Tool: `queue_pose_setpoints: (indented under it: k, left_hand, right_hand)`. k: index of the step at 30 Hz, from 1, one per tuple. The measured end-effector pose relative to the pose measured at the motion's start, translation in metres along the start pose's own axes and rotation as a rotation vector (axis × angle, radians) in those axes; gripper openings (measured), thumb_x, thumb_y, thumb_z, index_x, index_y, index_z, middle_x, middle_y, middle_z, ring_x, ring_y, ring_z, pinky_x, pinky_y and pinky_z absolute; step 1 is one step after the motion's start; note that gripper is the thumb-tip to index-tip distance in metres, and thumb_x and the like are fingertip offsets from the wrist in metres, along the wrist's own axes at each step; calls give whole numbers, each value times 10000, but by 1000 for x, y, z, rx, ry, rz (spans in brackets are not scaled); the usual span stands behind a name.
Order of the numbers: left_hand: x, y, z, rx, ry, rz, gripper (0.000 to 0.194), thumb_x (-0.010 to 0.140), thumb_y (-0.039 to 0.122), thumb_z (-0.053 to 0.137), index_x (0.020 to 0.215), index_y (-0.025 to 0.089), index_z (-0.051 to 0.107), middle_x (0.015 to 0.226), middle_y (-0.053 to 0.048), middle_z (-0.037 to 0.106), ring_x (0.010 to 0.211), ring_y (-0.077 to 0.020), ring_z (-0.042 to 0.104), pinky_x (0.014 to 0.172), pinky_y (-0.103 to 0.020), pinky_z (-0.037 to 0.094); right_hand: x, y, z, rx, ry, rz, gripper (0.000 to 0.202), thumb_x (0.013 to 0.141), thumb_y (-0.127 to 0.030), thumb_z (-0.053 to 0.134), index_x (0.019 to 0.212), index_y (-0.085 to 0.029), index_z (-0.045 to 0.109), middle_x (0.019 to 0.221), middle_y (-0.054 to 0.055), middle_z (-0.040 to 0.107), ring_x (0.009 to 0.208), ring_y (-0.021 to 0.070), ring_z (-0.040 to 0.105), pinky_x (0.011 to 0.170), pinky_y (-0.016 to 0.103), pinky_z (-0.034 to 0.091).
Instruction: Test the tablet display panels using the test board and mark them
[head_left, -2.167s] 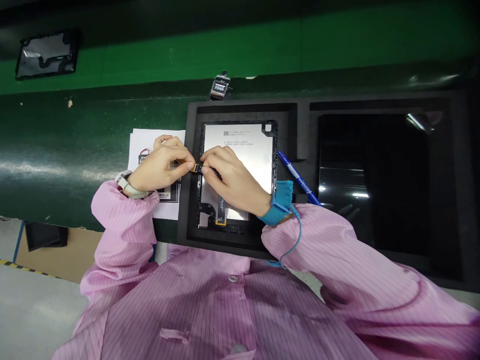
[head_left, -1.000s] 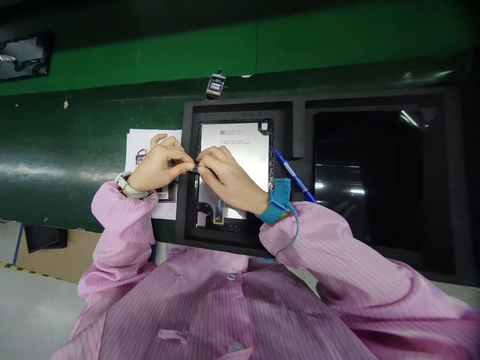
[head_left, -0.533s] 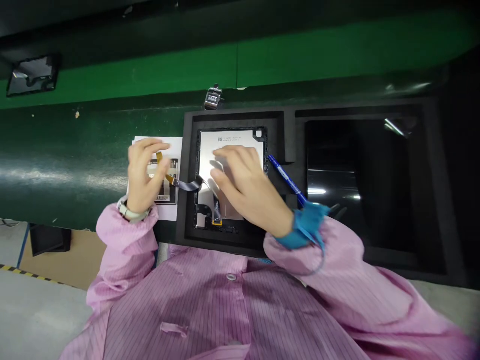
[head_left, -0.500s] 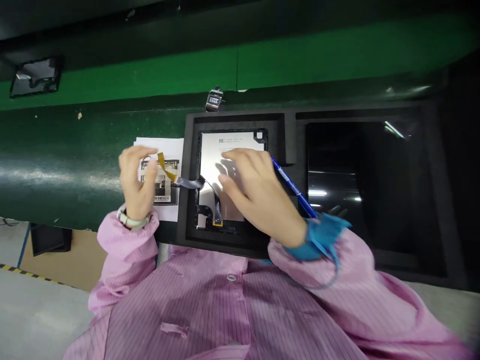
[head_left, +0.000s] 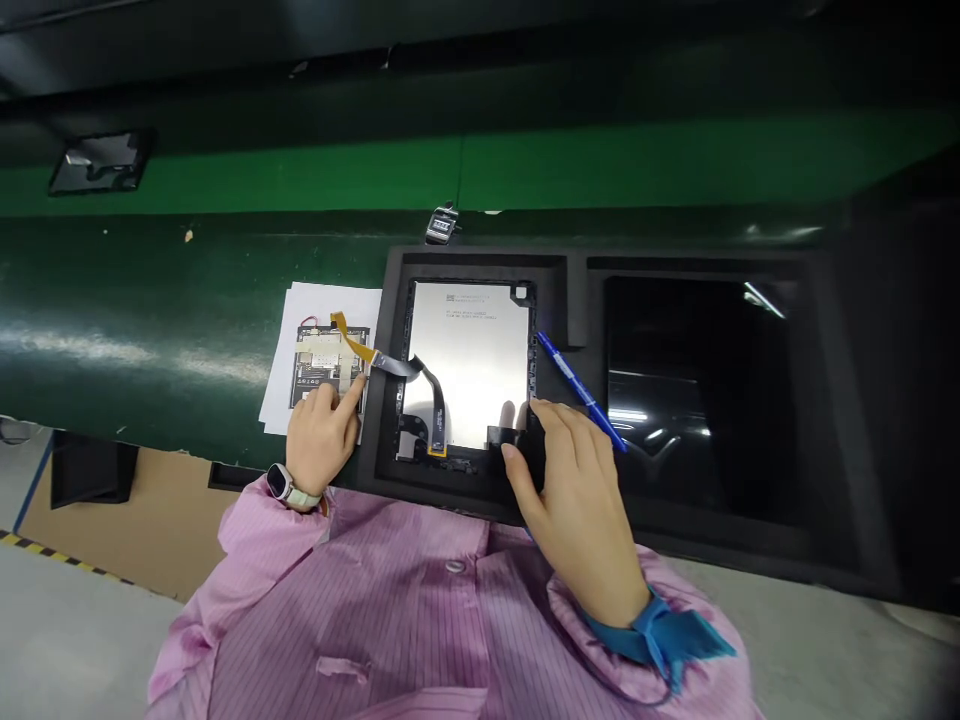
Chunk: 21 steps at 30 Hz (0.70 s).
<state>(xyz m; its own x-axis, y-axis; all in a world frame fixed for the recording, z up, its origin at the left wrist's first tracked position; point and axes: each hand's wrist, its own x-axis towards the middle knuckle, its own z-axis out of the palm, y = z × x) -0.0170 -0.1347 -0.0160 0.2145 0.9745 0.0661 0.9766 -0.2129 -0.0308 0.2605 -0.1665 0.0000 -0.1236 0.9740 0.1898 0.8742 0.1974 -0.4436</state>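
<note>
Two silver-faced panels [head_left: 480, 375] [head_left: 110, 152], one dark screen [head_left: 675, 400], one pen [head_left: 579, 388], one tally counter [head_left: 442, 225].

Free room over the silver panel [head_left: 480, 375], between two obstacles: ribbon cable [head_left: 397, 367] and blue pen [head_left: 581, 391].

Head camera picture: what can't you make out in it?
All in the head view:
Tally counter: numbers too small, blurred.
Silver panel: print too small.
Circuit board: near part hidden by the left hand.
Black tray: partly behind the right hand.
Pink coat: cut off by the bottom edge.
</note>
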Motion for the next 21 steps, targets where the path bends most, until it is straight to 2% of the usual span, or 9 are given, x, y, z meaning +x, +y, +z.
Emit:
queue_pose_setpoints:
  k: [4,8,10,12,15,16,18,21]
  left_hand:
    - [-3,1,4,54,51,20,480,1003,191,370,1404,217,633,815,-82,555,748,-239,533,642,-352,393]
    - [-1,-5,5,56,24,23,491,986,181,397,1425,207,613,824,-86,570,761,-242,549,646,-351,417]
    - [0,-9,-1,-54,28,37,480,986,178,405,1416,190,619,819,-77,568,738,-231,555,651,-349,448]
    - [-3,-6,-11,-258,123,5,448,998,177,413,1389,197,631,848,-67,586,755,-212,588,694,-345,499]
    - [-14,20,-29,-528,314,-60,391,1016,174,422,1331,236,646,1004,-78,673,930,-205,665,830,-350,551]
    - [-19,33,-33,-555,291,-23,371,1016,183,434,1310,232,653,1072,-91,700,1010,-220,675,887,-371,554]
    - [-29,60,-37,-468,154,59,350,1001,230,488,1304,193,661,1228,-135,708,1156,-283,660,1009,-451,529]
    - [-38,87,-33,-286,57,66,405,998,263,493,1358,142,635,1396,-193,646,1284,-362,620,1113,-569,455]
  right_hand:
    - [-5,-3,-2,-20,22,0,439,1026,-352,431,1387,-110,489,1257,181,603,1231,343,514,1041,517,464]
    - [-13,-8,-6,-118,25,39,476,1020,-355,437,1421,-99,466,1180,183,652,1074,342,526,907,524,496]
    - [-16,-12,-5,-189,8,52,510,1015,-363,444,1433,-71,452,1195,201,660,1031,345,514,821,503,500]
    - [-18,-16,-2,-243,-3,58,538,1013,-362,439,1451,-49,433,1236,221,652,1023,349,509,771,483,490]
    - [-16,-20,3,-244,19,89,566,1015,-363,418,1484,-46,410,1239,232,655,1001,343,513,755,478,479]
    - [-14,-20,5,-215,27,106,571,1016,-370,415,1487,-46,415,1215,228,666,992,340,513,761,483,481]
    - [-11,-17,6,-110,33,140,580,1019,-394,412,1479,-42,445,1111,207,699,972,329,510,792,497,495]
    - [-8,-8,4,127,-17,211,615,1015,-438,415,1474,-33,480,952,171,712,957,309,515,858,518,518]
